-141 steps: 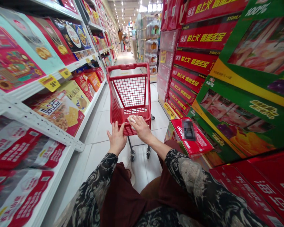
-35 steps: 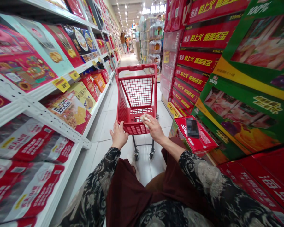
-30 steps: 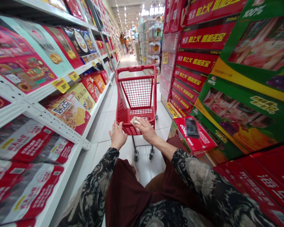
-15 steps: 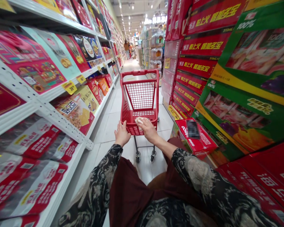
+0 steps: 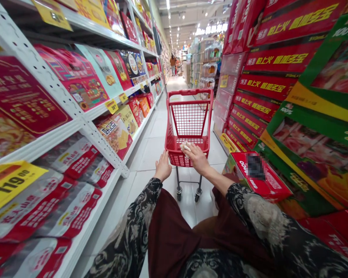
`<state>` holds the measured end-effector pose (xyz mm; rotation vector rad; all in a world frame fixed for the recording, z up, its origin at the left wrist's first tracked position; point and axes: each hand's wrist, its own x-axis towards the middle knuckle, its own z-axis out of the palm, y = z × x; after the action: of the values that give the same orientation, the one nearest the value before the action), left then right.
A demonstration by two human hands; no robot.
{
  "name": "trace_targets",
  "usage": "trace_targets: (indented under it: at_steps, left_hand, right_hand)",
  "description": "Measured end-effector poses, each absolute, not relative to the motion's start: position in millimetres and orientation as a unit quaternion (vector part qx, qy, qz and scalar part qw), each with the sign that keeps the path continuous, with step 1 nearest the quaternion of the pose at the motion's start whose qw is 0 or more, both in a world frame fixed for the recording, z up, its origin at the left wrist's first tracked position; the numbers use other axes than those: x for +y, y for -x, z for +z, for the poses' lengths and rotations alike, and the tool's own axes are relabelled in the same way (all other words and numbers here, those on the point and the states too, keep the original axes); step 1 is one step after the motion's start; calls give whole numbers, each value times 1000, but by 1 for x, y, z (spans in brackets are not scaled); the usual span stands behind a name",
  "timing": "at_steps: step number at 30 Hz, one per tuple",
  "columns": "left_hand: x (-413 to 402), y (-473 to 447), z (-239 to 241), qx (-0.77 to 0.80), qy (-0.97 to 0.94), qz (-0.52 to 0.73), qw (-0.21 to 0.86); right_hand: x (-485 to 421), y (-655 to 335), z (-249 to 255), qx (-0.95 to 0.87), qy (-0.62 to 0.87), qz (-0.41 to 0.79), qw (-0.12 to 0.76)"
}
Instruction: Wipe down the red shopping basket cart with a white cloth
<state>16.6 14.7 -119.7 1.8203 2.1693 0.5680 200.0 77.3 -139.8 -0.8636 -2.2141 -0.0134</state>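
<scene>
A small red plastic shopping cart (image 5: 189,102) stands right in front of me, with a grid-patterned basket that looks bare inside. At its near left corner is my left hand (image 5: 163,166), fingers stretched out and touching or very close to the rim. My right hand (image 5: 199,159) lies over the near rim, with a crumpled whitish wad, perhaps tissue (image 5: 185,146), between thumb and fingers. Part of the wad is hidden by the fingers.
White shelves (image 5: 100,166) with boxed snacks and wrapped bottle packs line the left. Stacked red drink cartons (image 5: 266,92) and green juice boxes (image 5: 316,143) rise on the right. A red box (image 5: 268,185) juts low toward the cart. A person (image 5: 173,65) is far down the aisle.
The view has swung left, so cart, hands and shelves appear farther right. A large yellow price tag has come into view at left. Both hands keep their places at the cart.
</scene>
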Motion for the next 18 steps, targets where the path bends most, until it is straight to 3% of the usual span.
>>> trace_targets:
  at_steps: [7,11,15,18]
  left_hand:
    - [7,-2,-137,746,-601,240,160]
    - [9,-7,-132,699,-569,388,191]
    - [17,-36,-124,597,-406,566,399]
    - [21,-58,-119,478,-313,606,554]
  right_hand:
    - [81,-160,-145,-915,221,9,336]
    - [77,-166,-139,-874,245,79,413]
    - [54,-167,-124,-753,366,225,498]
    - [40,-156,-120,-628,417,388,531]
